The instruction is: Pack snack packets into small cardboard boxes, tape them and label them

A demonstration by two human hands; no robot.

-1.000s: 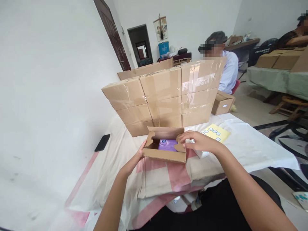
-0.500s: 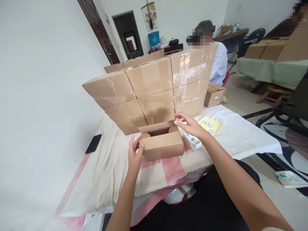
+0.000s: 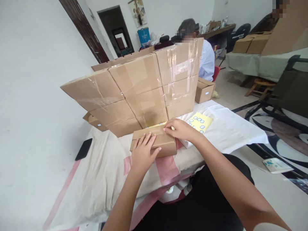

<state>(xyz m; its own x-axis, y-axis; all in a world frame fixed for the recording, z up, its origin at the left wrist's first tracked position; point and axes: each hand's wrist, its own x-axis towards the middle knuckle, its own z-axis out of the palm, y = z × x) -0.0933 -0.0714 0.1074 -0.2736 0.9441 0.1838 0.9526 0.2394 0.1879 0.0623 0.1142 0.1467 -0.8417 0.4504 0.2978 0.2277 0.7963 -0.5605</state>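
A small brown cardboard box [image 3: 167, 149] lies on the cloth-covered table with its lid folded down. My left hand [image 3: 143, 151] rests flat across the lid, fingers spread and pressing on its left half. At the far right part of the lid, the fingers of my right hand [image 3: 177, 127] are pinched together; what is between them, if anything, is too small to tell. Beside the box, partly under my right forearm, sits a white device [image 3: 187, 144], mostly hidden. A yellow sheet with white blue-edged labels [image 3: 199, 121] lies just past my right wrist.
Taped cardboard boxes [image 3: 141, 80] form a wall behind the work spot. A black phone [image 3: 83, 149] lies to the left. Small labelled boxes stand at the wall's left end [image 3: 95, 122] and right end [image 3: 204, 91]. A person in a light shirt [image 3: 207, 61] sits beyond.
The box was open and is now shut. My left hand has moved from its left side onto the lid. My right hand has come down onto the lid, its fingers now pinched.
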